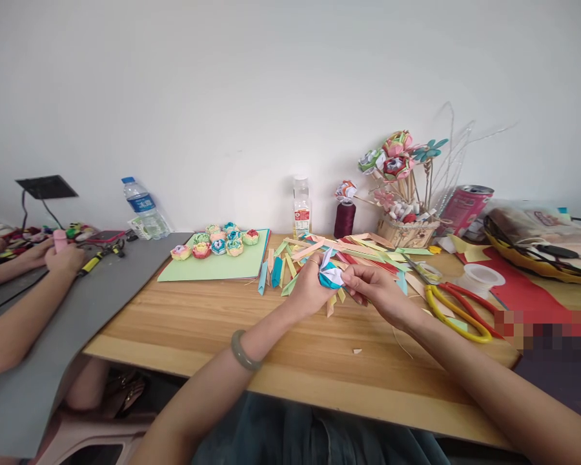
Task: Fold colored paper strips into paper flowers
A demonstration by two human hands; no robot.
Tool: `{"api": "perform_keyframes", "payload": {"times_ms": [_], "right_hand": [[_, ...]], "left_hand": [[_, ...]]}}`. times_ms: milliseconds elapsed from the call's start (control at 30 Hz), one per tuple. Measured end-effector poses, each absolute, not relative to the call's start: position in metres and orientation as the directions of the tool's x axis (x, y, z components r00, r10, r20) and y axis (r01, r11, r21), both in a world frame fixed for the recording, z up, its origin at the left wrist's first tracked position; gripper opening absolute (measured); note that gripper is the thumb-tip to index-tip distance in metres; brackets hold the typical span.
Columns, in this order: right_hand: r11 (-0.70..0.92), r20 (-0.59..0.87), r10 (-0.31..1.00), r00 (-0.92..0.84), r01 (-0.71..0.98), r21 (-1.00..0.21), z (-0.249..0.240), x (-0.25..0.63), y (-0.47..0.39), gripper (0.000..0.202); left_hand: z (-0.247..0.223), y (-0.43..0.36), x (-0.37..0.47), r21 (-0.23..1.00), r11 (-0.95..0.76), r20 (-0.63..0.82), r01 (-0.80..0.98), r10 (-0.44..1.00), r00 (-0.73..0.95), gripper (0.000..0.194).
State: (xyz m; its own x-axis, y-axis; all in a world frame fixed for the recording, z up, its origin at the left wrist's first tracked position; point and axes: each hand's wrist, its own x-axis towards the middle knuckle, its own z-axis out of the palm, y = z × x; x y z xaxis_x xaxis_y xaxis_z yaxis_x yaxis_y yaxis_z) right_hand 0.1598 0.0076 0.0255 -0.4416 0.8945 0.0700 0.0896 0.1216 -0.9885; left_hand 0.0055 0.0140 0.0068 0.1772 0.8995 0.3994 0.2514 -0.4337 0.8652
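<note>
Between my two hands, above the wooden table (252,329), is a blue and white folded paper flower (330,276). My left hand (308,284) wraps round its left side, a bangle on that wrist. The fingers of my right hand (372,287) pinch its right edge. Behind and beneath my hands lies a loose pile of folded paper strips (283,268) in green, pink, yellow and blue. Several finished paper flowers (217,247) sit on a light green sheet (213,271) to the left.
Scissors (458,313) with red and yellow handles lie right of my hands, near a white spool (481,278). Behind stand a glue bottle (301,210), maroon thread (344,221), a flower basket (407,231) and a tilted can (467,210). At left, another person's hands (62,258) work on a grey mat (111,284).
</note>
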Motion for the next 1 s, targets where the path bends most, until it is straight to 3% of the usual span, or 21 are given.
{"api": "perform_keyframes", "payload": {"times_ms": [267, 367, 467, 533, 600, 633, 700, 800, 867, 1000], "right_hand": [[0.242, 0.130, 0.889, -0.439, 0.210, -0.947, 0.024, 0.160, 0.008, 0.040], [0.371, 0.265, 0.908, -0.324, 0.330, -0.868, 0.024, 0.162, 0.007, 0.037], [0.613, 0.622, 0.766, -0.163, 0.475, -0.631, 0.023, 0.163, 0.005, 0.026], [0.761, 0.798, 0.550, -0.246, 0.541, -0.358, 0.020, 0.164, 0.004, 0.036], [0.858, 0.785, 0.397, -0.475, 0.495, -0.135, 0.016, 0.164, 0.004, 0.051], [0.890, 0.736, 0.363, -0.572, 0.448, -0.090, 0.014, 0.164, 0.005, 0.054], [0.899, 0.704, 0.390, -0.594, 0.413, -0.150, 0.012, 0.166, 0.007, 0.046], [0.779, 0.742, 0.598, -0.304, 0.439, -0.448, 0.017, 0.169, 0.009, 0.029], [0.667, 0.657, 0.732, -0.178, 0.385, -0.638, 0.022, 0.169, 0.009, 0.026], [0.507, 0.454, 0.854, -0.253, 0.217, -0.834, 0.030, 0.166, 0.008, 0.033]], "left_hand": [[0.009, 0.012, 0.007, 0.919, -0.369, 0.342, 0.142, 0.922, 0.184, 0.035], [0.008, 0.014, 0.007, 0.919, -0.369, 0.344, 0.136, 0.922, 0.177, 0.040], [0.007, 0.016, 0.006, 0.919, -0.375, 0.352, 0.119, 0.920, 0.174, 0.047], [0.007, 0.016, 0.006, 0.926, -0.371, 0.354, 0.066, 0.917, 0.185, 0.051], [0.009, 0.016, 0.006, 0.935, -0.355, 0.350, -0.010, 0.917, 0.189, 0.051], [0.010, 0.016, 0.005, 0.938, -0.342, 0.345, -0.050, 0.920, 0.184, 0.051], [0.013, 0.015, 0.004, 0.941, -0.319, 0.334, -0.113, 0.927, 0.171, 0.051], [0.017, 0.016, 0.000, 0.933, -0.348, 0.360, -0.093, 0.908, 0.217, 0.050], [0.017, 0.017, -0.001, 0.907, -0.421, 0.405, -0.011, 0.867, 0.291, 0.048], [0.012, 0.020, -0.002, 0.905, -0.425, 0.371, 0.011, 0.801, 0.470, 0.059]]}}
